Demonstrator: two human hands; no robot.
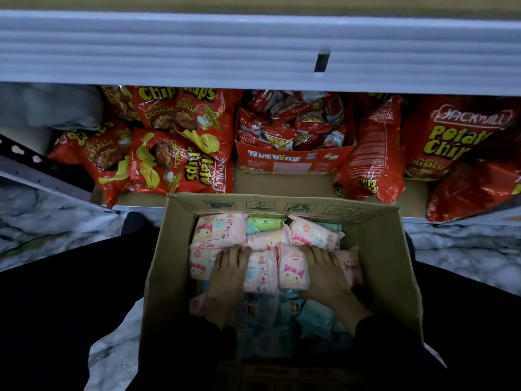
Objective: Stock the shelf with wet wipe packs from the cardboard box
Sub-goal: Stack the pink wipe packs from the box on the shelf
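Marble floor (56,221) beneath our cardboard box (377,263) — pink wet wipe packs (262,273) over blue packs (315,320); our left hand (229,273) and right hand (324,273) press them, fingers spread.

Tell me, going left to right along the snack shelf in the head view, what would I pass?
First a pile of chili salsa chip bags → Nut King box → red bag showing its back → Jack 'n Jill Potato Chips bag.

The cardboard box (380,263) sits just before the shelf (282,184), with wipe packs (220,230) piled inside it. Behind, on the shelf, a nut carton (293,162) stands between chip bags (158,159) left and right.
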